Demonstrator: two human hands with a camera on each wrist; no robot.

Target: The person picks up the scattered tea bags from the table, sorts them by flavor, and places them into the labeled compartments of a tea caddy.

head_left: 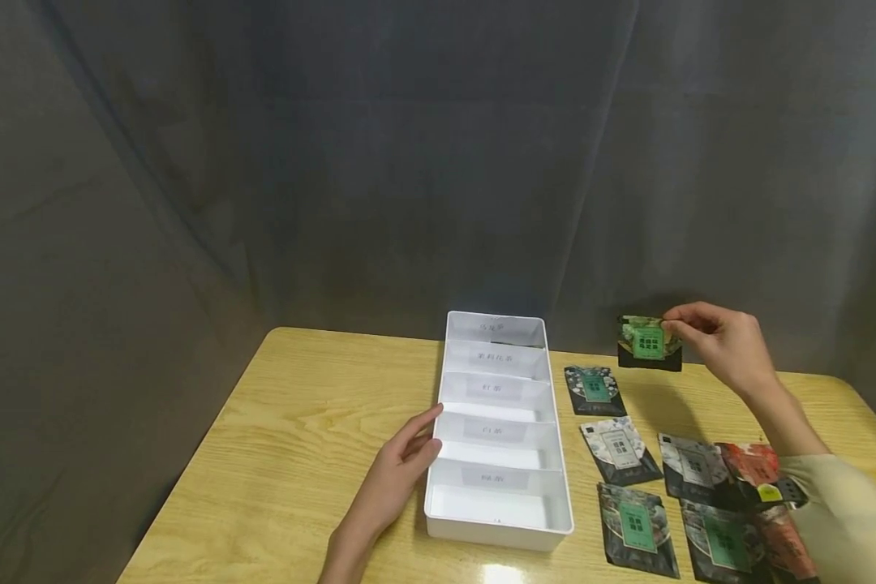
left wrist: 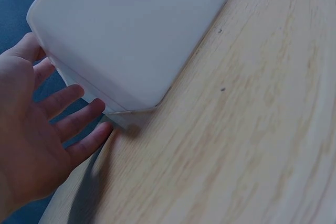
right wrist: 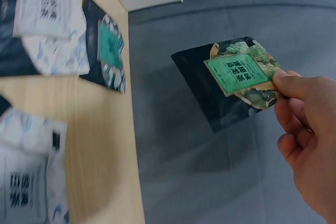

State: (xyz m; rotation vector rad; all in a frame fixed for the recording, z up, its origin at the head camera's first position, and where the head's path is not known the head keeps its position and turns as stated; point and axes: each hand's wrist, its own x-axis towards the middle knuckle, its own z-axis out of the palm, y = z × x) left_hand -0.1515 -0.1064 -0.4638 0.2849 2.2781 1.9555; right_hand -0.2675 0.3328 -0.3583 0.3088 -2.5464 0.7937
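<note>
the right grip pinches a flat black-and-green rectangular packet up near the far edge of the desk, the left grip spread against a long white plastic five-compartment box: seemingly a carrying step, next calling for a steady leftward pass.

Here's the left hand, palm showing, fingers spread, fingertips up at the edge of a smooth white plastic box with rounded corners! The box spans the upper middle; a pale wood-grain tabletop sweeps down its right, two dark specks on it, dark blue cloth upper left.
</note>
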